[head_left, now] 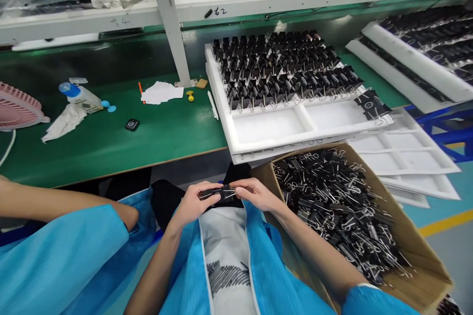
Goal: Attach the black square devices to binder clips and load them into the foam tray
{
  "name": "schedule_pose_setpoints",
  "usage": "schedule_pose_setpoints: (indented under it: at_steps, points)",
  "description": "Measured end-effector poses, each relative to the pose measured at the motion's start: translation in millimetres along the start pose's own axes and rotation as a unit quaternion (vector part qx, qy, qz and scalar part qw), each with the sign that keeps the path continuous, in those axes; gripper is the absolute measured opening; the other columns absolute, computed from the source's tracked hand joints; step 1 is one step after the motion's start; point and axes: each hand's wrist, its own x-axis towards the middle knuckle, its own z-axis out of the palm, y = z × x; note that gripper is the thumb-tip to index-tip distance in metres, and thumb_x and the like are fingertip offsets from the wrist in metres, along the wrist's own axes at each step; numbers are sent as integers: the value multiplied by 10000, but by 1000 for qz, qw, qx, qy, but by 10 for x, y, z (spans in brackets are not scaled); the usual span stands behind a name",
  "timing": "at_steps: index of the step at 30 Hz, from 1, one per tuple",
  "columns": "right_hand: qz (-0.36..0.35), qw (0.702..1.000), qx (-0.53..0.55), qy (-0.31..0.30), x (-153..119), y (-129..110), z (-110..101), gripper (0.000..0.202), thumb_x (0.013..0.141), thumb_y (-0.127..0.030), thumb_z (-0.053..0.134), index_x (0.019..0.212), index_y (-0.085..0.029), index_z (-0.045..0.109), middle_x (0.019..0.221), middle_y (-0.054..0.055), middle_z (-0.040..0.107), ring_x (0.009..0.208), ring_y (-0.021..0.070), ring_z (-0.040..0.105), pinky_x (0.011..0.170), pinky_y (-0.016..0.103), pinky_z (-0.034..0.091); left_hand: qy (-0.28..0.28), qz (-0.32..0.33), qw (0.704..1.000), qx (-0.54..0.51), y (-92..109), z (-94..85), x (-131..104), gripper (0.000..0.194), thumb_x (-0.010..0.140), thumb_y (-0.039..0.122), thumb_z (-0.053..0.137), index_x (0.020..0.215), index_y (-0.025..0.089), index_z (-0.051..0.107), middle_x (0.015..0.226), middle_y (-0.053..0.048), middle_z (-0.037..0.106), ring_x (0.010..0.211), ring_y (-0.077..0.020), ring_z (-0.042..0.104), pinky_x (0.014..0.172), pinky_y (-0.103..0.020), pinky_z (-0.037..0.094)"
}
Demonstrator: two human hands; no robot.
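Both hands meet in front of my body, low in the middle of the view. Between them is a black device held with binder clips (pixel 222 194), its wire handles sticking out at both sides. My left hand (pixel 194 202) pinches its left end, thumb on the near side. The fingers of my right hand (pixel 256 194) close on the wire handles at its right end. Beyond them, a white tray (pixel 236 133) carries rows of black clipped pieces (pixel 281 69). One such piece (pixel 370 104) lies at the tray's right front corner.
An open cardboard box (pixel 417 256) full of loose binder clips stands at the right. White trays (pixel 410 150) are stacked beyond it. On the green table (pixel 162 133) lie a small black device (pixel 132 124), paper and a bottle. Another person's arm (pixel 66 204) reaches in at the left.
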Motion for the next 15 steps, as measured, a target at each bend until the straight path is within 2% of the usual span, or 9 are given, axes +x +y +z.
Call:
schedule_pose_setpoints:
  at_steps: [6, 8, 10, 12, 14, 15]
  points:
    - [8, 1000, -18, 6, 12, -11, -24, 504, 976, -579, 605, 1163, -132, 745, 846, 68, 687, 719, 176, 584, 643, 278, 462, 11, -5, 1000, -5, -34, -18, 25, 357, 837, 382, 784, 1137, 190, 807, 963, -104, 733, 691, -183, 658, 670, -299, 532]
    - [17, 1000, -18, -4, 22, -71, -7, 508, 958, -558, 638, 1230, -134, 707, 863, 67, 693, 736, 184, 610, 678, 293, 492, 7, -3, 1000, 23, -1, -3, 14, 317, 842, 353, 774, 1114, 194, 811, 1028, -113, 753, 783, -211, 692, 738, -312, 542]
    - [21, 999, -25, -31, 33, -153, 32, 518, 934, -524, 685, 1292, -149, 672, 929, 72, 701, 790, 193, 630, 722, 304, 509, -13, 4, 998, 56, 75, 26, 6, 285, 833, 310, 776, 1094, 202, 810, 1076, -107, 764, 914, -240, 707, 828, -320, 532]
    - [28, 998, -33, -51, 32, -238, 79, 490, 925, -501, 708, 1282, -167, 679, 995, 82, 704, 814, 194, 631, 729, 306, 515, -47, 12, 996, 75, 187, 24, 28, 338, 828, 290, 777, 1157, 214, 784, 1067, -93, 765, 971, -246, 701, 863, -319, 518]
    - [55, 998, -12, -42, 2, -329, 105, 453, 919, -516, 716, 1203, -163, 703, 946, 77, 704, 725, 172, 614, 659, 293, 512, -83, 19, 994, 63, 322, -79, 85, 465, 844, 312, 762, 1300, 232, 710, 1076, -92, 752, 925, -232, 697, 826, -316, 518]
    - [73, 997, 13, -30, -28, -384, 99, 448, 906, -521, 732, 1169, -160, 699, 899, 66, 699, 669, 157, 602, 623, 285, 509, -78, 28, 995, 48, 391, -189, 124, 519, 851, 335, 756, 1354, 237, 670, 1109, -101, 741, 912, -229, 693, 812, -317, 518]
